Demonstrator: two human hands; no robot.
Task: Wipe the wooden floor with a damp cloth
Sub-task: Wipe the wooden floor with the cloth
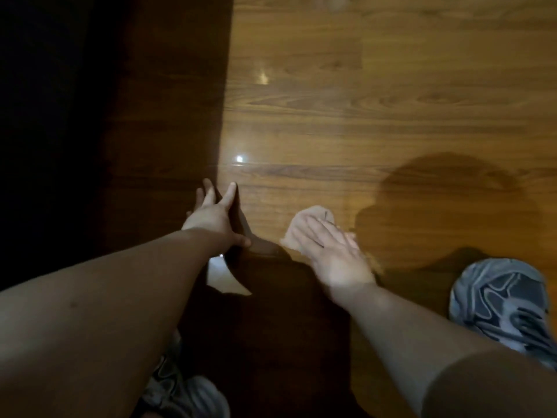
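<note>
Left hand (212, 215) lies flat on the wooden floor (391, 101), palm down, arm straight. Its fingers (229, 194) are spread, and the thumb sticks out to the side toward the right hand. The fingertips sit on the line where the lit boards meet the dark shaded strip.

Right hand (334, 254) rests palm down on the cloth (304, 224). Its fingers (319, 233) are straight and close together, pressing the cloth to the floor, not curled round it. The cloth is beige and bunched. It lies under and just beyond the right fingers, poking out past the fingertips and on both sides, flat on the floor. It is near the left thumb but apart from it.

A bright glare spot (239, 159) on the boards sits just beyond the left fingers. A darker rounded patch (452, 203) lies right of the right fingers; cannot tell if it is shadow or damp.

A knee in grey patterned fabric (500, 303) is right of the right forearm. More of the same fabric (187, 396) is under the left forearm.
</note>
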